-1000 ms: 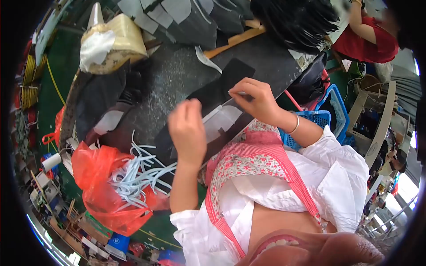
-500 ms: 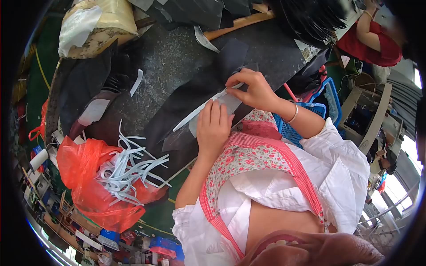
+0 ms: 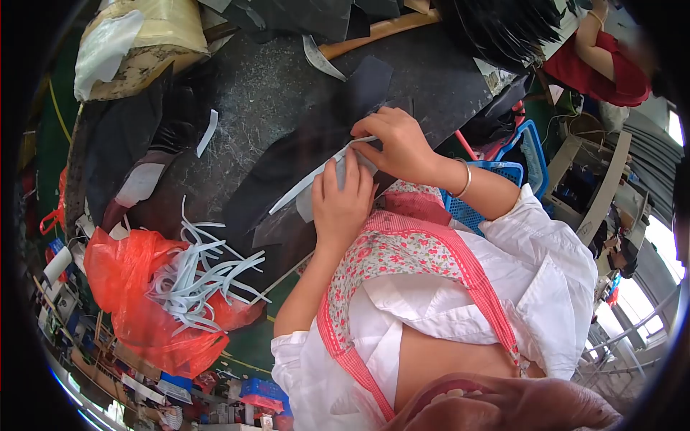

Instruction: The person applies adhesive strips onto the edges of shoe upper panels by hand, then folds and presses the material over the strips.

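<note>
A narrow white strip lies slantwise along a dark sheet piece with a pale patch on it. My left hand rests on the lower side of the strip, fingers stretched and slightly apart. At the strip's upper right end, my right hand has its thumb and fingers pinched on it. Several pale strips lie tangled on a red plastic bag to the left. A short white strip is alone on the dark table.
A curved metal blade with a wooden handle lies beyond my hands. A wrapped block stands at the upper left, dark sheets at the top. Blue baskets are at the right. A person in red is farther off.
My hands have come down from above the dark piece onto the white strip now lying along it. A short strip has appeared on the table. The whole view has shifted slightly.
</note>
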The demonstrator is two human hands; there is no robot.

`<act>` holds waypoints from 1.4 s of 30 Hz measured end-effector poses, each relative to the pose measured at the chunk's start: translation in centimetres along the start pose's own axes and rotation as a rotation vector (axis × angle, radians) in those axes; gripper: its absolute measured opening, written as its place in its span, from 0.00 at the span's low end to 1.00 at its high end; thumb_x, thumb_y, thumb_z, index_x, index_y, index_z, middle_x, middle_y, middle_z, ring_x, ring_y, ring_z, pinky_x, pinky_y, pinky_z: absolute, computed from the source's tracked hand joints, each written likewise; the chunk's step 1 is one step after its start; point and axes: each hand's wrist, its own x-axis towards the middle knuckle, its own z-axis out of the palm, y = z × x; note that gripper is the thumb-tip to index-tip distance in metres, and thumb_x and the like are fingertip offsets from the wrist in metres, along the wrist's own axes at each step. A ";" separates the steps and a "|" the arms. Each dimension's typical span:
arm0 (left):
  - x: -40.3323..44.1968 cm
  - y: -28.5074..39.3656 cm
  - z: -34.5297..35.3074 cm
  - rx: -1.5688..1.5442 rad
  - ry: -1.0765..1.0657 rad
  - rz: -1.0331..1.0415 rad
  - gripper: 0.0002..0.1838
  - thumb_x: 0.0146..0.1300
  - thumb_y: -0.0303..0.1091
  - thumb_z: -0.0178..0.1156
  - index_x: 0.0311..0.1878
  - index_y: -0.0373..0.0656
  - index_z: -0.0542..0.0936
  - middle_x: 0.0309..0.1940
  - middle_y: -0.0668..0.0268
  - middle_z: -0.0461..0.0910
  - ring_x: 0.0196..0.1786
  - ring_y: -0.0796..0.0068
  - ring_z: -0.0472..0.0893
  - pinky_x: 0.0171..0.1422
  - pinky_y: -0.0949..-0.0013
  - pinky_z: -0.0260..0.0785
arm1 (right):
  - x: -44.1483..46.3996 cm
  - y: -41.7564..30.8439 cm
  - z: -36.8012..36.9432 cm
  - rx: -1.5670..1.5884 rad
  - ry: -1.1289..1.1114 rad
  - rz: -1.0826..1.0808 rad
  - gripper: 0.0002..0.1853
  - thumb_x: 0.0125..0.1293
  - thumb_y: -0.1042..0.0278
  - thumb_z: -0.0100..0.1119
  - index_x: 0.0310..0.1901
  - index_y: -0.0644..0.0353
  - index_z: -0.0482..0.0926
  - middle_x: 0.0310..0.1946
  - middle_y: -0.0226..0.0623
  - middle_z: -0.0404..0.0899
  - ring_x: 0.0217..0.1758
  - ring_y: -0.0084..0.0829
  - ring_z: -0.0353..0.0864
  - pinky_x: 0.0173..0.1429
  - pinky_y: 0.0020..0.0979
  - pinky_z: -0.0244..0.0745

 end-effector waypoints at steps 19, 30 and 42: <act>0.4 0.1 0.1 0.094 -0.025 0.028 0.22 0.57 0.53 0.63 0.48 0.47 0.80 0.61 0.66 0.75 0.54 0.53 0.74 0.53 0.56 0.66 | 0.3 1.4 -1.4 0.234 -0.068 0.040 0.10 0.55 0.78 0.69 0.40 0.64 0.81 0.34 0.40 0.81 0.36 0.36 0.83 0.40 0.31 0.79; -0.2 -1.1 -1.1 -0.200 -0.007 -0.036 0.25 0.47 0.34 0.70 0.49 0.39 0.76 0.55 0.55 0.75 0.55 0.50 0.75 0.56 0.53 0.69 | -0.3 1.7 -0.4 0.180 0.111 0.100 0.13 0.54 0.79 0.71 0.40 0.65 0.78 0.33 0.39 0.79 0.32 0.31 0.82 0.38 0.28 0.77; -1.4 -2.6 -2.8 -0.392 -0.101 0.005 0.17 0.45 0.30 0.73 0.35 0.29 0.79 0.38 0.51 0.80 0.57 0.50 0.79 0.62 0.52 0.73 | 0.6 1.7 -1.1 0.012 0.067 0.064 0.09 0.53 0.75 0.72 0.32 0.63 0.79 0.36 0.40 0.74 0.32 0.37 0.78 0.36 0.33 0.75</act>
